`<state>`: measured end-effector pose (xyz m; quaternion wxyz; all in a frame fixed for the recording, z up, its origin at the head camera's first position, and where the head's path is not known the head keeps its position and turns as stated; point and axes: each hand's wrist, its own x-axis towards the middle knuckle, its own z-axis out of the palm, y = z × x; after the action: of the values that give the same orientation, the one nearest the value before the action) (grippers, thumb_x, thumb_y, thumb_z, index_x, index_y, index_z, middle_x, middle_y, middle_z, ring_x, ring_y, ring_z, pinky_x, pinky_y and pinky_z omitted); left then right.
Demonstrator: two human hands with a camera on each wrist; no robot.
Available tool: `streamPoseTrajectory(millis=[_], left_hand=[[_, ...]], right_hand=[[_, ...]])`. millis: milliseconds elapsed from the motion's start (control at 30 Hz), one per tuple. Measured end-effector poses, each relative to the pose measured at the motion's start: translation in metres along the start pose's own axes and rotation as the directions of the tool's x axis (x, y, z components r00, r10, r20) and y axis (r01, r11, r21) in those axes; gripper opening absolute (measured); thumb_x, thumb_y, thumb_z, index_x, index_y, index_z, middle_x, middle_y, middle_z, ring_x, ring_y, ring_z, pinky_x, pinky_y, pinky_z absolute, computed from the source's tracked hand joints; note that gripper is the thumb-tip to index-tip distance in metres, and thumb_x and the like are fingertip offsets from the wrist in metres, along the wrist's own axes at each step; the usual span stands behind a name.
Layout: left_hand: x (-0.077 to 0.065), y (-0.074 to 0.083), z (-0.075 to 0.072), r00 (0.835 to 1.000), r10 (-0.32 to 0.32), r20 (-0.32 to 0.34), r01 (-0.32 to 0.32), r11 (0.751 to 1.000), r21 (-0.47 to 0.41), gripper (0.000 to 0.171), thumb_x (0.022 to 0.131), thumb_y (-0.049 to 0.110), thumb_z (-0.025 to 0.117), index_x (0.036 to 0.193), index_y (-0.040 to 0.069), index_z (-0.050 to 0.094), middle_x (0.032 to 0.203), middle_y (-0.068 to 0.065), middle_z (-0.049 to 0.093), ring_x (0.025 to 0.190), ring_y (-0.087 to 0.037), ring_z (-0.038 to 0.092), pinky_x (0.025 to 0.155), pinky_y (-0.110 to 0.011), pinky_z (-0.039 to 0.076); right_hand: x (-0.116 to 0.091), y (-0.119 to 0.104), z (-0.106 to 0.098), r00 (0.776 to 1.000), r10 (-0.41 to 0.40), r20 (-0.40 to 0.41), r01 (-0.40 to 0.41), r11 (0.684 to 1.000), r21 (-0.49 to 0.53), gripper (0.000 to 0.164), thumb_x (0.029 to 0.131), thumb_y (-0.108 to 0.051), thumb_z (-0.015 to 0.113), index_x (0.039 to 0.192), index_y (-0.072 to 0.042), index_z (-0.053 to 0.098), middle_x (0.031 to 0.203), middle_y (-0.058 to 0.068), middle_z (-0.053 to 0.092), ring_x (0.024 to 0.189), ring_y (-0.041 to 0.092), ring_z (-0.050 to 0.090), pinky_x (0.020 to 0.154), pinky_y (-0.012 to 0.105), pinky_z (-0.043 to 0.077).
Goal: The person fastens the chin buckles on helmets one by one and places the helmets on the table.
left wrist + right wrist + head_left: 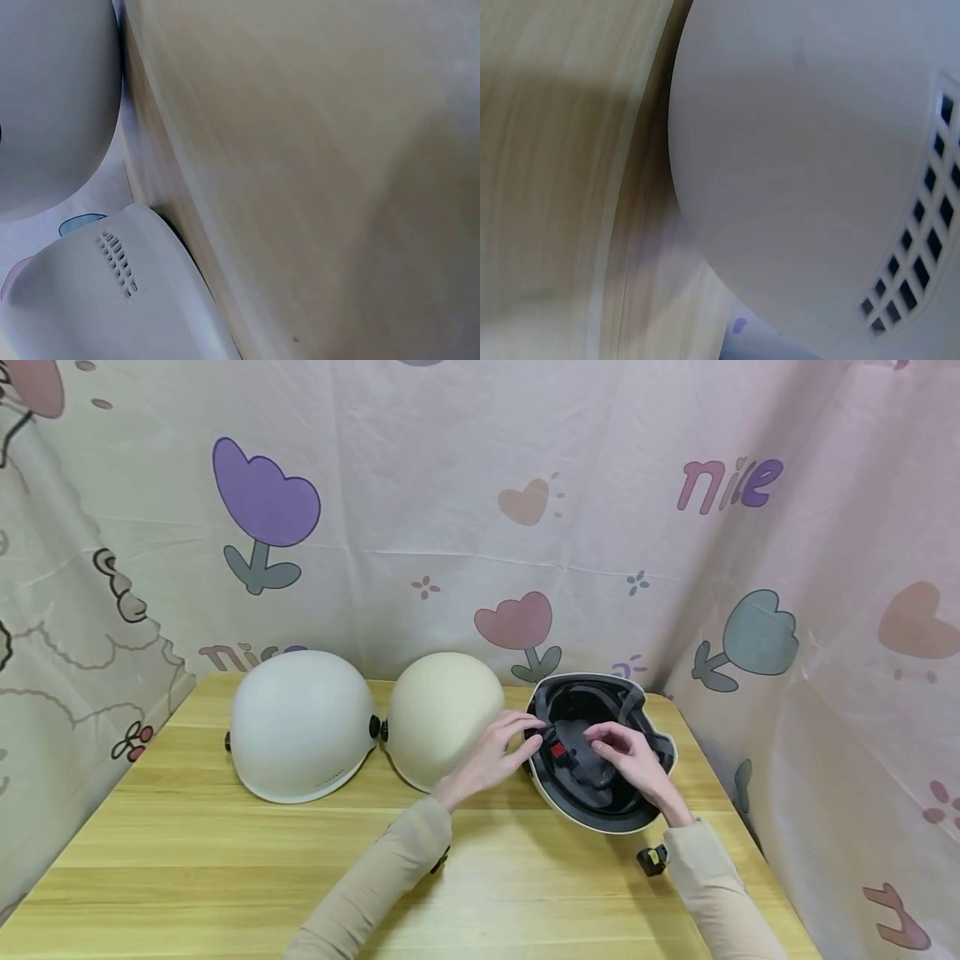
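An upturned helmet point(600, 823) with a pale shell and black lining stands at the right of the table. A red buckle piece point(558, 749) shows among its black straps, over the dark padding. At the helmet's left rim is my left hand point(491, 756), fingers and thumb apart beside the buckle. My right hand point(630, 760) reaches over the right side of the opening, fingers loosely bent above the padding. In the right wrist view the pale shell point(795, 172) with diamond-shaped vents fills the right side; neither hand shows in the wrist views.
Left of the upturned helmet stand a cream helmet point(442, 718) and a white helmet point(300, 727), domes up, side by side with black knobs. A small black device point(652, 860) shows at my right wrist. A printed curtain point(420, 485) hangs behind the wooden table point(247, 877).
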<state>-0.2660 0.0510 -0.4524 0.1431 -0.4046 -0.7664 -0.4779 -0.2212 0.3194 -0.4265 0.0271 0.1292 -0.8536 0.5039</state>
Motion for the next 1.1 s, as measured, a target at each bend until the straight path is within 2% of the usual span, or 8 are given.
streamPoseTrajectory(millis=[167, 233, 367, 500, 633, 767, 933, 1100], left_hand=[[-0.005, 0.002, -0.001, 0.999, -0.047, 0.018, 0.047, 0.999, 0.000, 0.032, 0.103, 0.023, 0.057, 0.130, 0.008, 0.067, 0.131, -0.009, 0.066, 0.128, -0.023, 0.057, 0.114, -0.040, 0.044], [-0.007, 0.001, -0.002, 0.998, -0.050, 0.026, 0.050, 0.999, -0.004, 0.033, 0.103, 0.023, 0.056, 0.131, 0.008, 0.066, 0.136, -0.010, 0.064, 0.131, -0.025, 0.056, 0.115, -0.042, 0.043], [-0.013, -0.001, -0.003, 0.997, -0.047, 0.064, 0.049, 0.998, -0.029, 0.036, 0.102, 0.023, 0.058, 0.135, 0.008, 0.063, 0.146, -0.012, 0.057, 0.140, -0.027, 0.050, 0.119, -0.047, 0.039], [-0.017, -0.002, -0.006, 0.992, -0.063, 0.109, 0.071, 0.995, -0.071, 0.041, 0.099, 0.024, 0.063, 0.137, 0.009, 0.061, 0.151, -0.009, 0.052, 0.149, -0.026, 0.040, 0.123, -0.050, 0.032], [-0.018, -0.002, -0.008, 0.990, -0.076, 0.117, 0.085, 0.993, -0.080, 0.042, 0.098, 0.024, 0.065, 0.136, 0.009, 0.061, 0.148, -0.007, 0.053, 0.146, -0.025, 0.042, 0.122, -0.048, 0.033], [-0.018, -0.002, -0.009, 0.989, -0.099, 0.113, 0.112, 0.988, -0.109, 0.040, 0.101, 0.021, 0.061, 0.137, 0.005, 0.061, 0.146, -0.009, 0.051, 0.140, -0.027, 0.046, 0.118, -0.048, 0.037], [-0.017, -0.002, -0.009, 0.981, -0.156, 0.115, 0.174, 0.969, -0.175, 0.041, 0.104, 0.018, 0.055, 0.142, 0.001, 0.055, 0.151, -0.017, 0.046, 0.143, -0.031, 0.043, 0.120, -0.051, 0.036], [-0.018, -0.003, -0.008, 0.964, -0.225, 0.143, 0.256, 0.929, -0.267, 0.043, 0.105, 0.017, 0.052, 0.144, -0.001, 0.051, 0.153, -0.022, 0.040, 0.141, -0.037, 0.046, 0.119, -0.047, 0.039]], right_hand=[[0.000, -0.001, 0.002, 0.998, -0.038, -0.049, 0.038, 0.999, -0.011, 0.026, 0.101, -0.007, 0.058, 0.120, 0.011, 0.062, 0.115, 0.018, 0.068, 0.098, 0.003, 0.062, 0.086, 0.013, 0.051], [0.000, 0.000, 0.002, 0.997, -0.053, -0.057, 0.052, 0.999, -0.012, 0.025, 0.101, -0.007, 0.059, 0.119, 0.011, 0.063, 0.114, 0.020, 0.068, 0.098, 0.003, 0.063, 0.086, 0.012, 0.051], [-0.001, 0.001, 0.004, 0.994, -0.081, -0.068, 0.080, 0.997, -0.022, 0.023, 0.100, -0.006, 0.059, 0.117, 0.010, 0.064, 0.115, 0.030, 0.065, 0.097, 0.003, 0.064, 0.085, 0.012, 0.052], [-0.003, 0.001, 0.008, 0.992, -0.115, -0.054, 0.112, 0.992, -0.055, 0.021, 0.099, -0.004, 0.061, 0.116, 0.008, 0.065, 0.113, 0.031, 0.066, 0.093, 0.002, 0.063, 0.083, 0.013, 0.052], [-0.003, -0.002, 0.011, 0.990, -0.137, -0.024, 0.135, 0.989, -0.058, 0.021, 0.097, -0.003, 0.063, 0.115, 0.007, 0.066, 0.110, 0.028, 0.068, 0.093, 0.002, 0.064, 0.082, 0.013, 0.053], [-0.003, -0.003, 0.013, 0.989, -0.144, -0.016, 0.143, 0.989, -0.040, 0.021, 0.096, -0.003, 0.064, 0.115, 0.005, 0.067, 0.109, 0.025, 0.070, 0.095, 0.008, 0.068, 0.083, 0.013, 0.054], [-0.002, -0.002, 0.015, 0.988, -0.155, 0.006, 0.155, 0.987, -0.030, 0.023, 0.096, -0.001, 0.065, 0.117, 0.007, 0.066, 0.110, 0.027, 0.070, 0.097, 0.009, 0.069, 0.084, 0.012, 0.054], [-0.001, -0.005, 0.019, 0.986, -0.163, 0.043, 0.164, 0.986, -0.019, 0.028, 0.096, -0.001, 0.064, 0.123, 0.007, 0.063, 0.113, 0.028, 0.069, 0.099, 0.004, 0.067, 0.085, 0.013, 0.054]])
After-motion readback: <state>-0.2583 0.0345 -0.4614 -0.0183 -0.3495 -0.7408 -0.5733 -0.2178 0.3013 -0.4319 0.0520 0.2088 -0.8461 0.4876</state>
